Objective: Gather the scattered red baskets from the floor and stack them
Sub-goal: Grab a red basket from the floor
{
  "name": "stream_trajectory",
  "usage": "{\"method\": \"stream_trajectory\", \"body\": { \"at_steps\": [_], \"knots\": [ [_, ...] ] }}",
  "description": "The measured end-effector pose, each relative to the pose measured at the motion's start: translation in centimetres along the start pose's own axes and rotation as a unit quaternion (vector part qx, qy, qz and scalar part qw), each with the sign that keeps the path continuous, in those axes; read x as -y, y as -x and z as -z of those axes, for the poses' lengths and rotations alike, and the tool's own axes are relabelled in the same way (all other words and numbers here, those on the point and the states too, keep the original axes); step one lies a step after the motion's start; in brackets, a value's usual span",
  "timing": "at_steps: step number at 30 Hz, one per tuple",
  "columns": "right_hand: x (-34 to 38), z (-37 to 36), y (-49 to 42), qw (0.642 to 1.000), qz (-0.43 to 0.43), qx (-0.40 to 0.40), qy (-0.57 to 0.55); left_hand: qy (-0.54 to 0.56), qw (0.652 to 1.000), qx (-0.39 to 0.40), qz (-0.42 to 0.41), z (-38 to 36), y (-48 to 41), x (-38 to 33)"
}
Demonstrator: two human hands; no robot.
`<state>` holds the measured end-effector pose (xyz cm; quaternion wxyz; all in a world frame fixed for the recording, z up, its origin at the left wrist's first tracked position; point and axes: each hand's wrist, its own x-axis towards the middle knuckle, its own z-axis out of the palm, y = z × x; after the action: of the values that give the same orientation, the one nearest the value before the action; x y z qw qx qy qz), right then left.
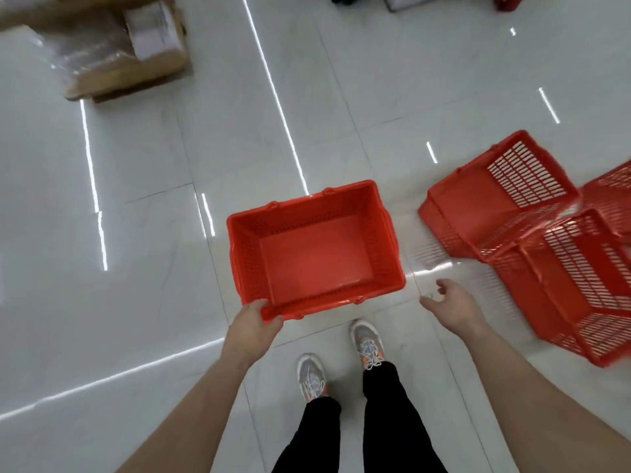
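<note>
A red plastic basket (312,249) is upright in front of me, its open top facing up. My left hand (254,320) grips its near-left rim corner. My right hand (450,303) hovers to the right of that basket with fingers spread and nothing in it. On the floor to the right lies a second red basket (491,199), tipped on its side. Another red basket (580,281) lies tilted just beyond my right hand. A further red basket (614,192) shows at the right edge, cut off by the frame.
The floor (136,268) is glossy white tile. Cardboard boxes wrapped in plastic (102,49) sit at the far left. A red object (505,2) and dark items lie at the top edge. My feet in grey shoes (368,343) stand just behind the held basket.
</note>
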<state>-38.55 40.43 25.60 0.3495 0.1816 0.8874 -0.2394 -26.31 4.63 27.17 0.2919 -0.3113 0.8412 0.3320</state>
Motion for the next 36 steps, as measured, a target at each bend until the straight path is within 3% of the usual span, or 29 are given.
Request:
{"method": "stream_trajectory", "body": {
  "at_steps": [7, 12, 20, 26, 36],
  "knots": [
    [-5.3, 12.5, 13.9, 0.993, -0.016, -0.1, -0.068, -0.114, 0.98, 0.024, -0.159, 5.7, 11.3, -13.0],
    [-12.4, 19.1, 23.3, 0.982, -0.075, -0.151, -0.087, -0.162, 0.95, 0.022, -0.268, 5.5, 18.6, -23.0],
    [-27.3, 25.6, 33.1, 0.951, -0.171, -0.208, -0.153, -0.226, 0.897, 0.092, -0.368, -4.3, 30.1, -36.3],
    [-39.1, 29.3, 36.3, 0.928, -0.219, -0.218, -0.207, -0.257, 0.864, 0.101, -0.422, -14.7, 37.6, -44.2],
    [-48.8, 33.3, 35.5, 0.921, -0.235, -0.214, -0.226, -0.292, 0.857, 0.096, -0.414, -23.0, 40.8, -51.8]
  ]
}}
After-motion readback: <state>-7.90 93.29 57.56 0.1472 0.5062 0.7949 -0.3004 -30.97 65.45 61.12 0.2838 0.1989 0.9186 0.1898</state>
